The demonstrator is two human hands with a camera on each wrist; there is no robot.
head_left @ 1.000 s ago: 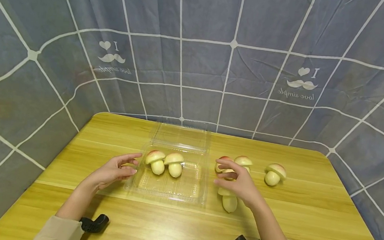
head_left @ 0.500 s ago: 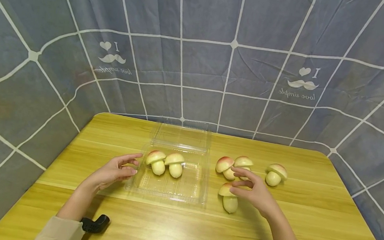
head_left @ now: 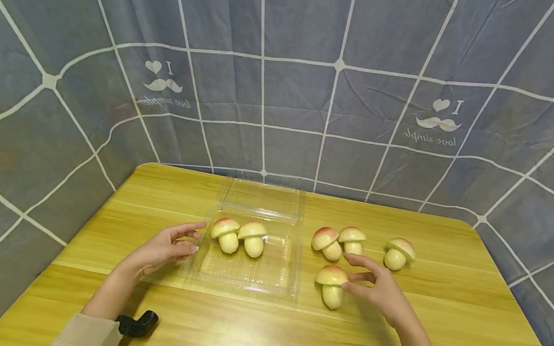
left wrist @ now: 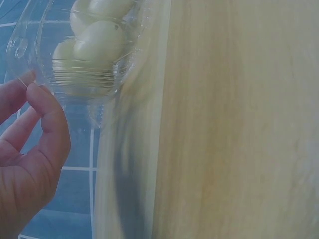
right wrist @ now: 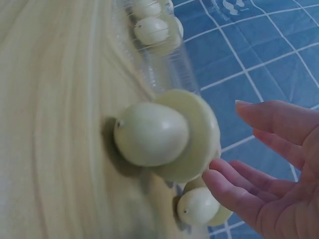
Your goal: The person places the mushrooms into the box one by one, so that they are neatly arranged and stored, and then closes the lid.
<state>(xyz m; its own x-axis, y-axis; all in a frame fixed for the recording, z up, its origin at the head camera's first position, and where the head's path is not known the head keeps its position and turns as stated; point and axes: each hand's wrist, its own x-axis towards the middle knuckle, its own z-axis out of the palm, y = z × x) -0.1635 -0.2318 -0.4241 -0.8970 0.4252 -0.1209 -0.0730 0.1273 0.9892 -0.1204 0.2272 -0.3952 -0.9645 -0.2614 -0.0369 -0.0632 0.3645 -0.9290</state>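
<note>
Two smooth mushrooms (head_left: 228, 236) with pinkish-yellow caps lie side by side in a clear plastic box (head_left: 240, 274), whose lid (head_left: 262, 196) is folded back. My left hand (head_left: 164, 248) is at the box's left rim, thumb and index finger apart and fingertips at the edge; contact is hard to tell. My right hand (head_left: 385, 292) hovers around the right side of the front mushroom (head_left: 333, 294), with thumb and fingers spread. In the right wrist view, a gap shows between that mushroom (right wrist: 152, 134) and the thumb (right wrist: 269, 117).
Behind the front mushroom, two more mushrooms (head_left: 327, 245) lie close together. Another mushroom (head_left: 397, 254) lies farther right. All are on a wooden table (head_left: 243, 335). A grey-blue curtain (head_left: 293, 97) with white lines hangs behind and at the sides.
My right hand has moved right and toward me, from over the rear mushrooms down to the front one. My left hand and the box have stayed in place.
</note>
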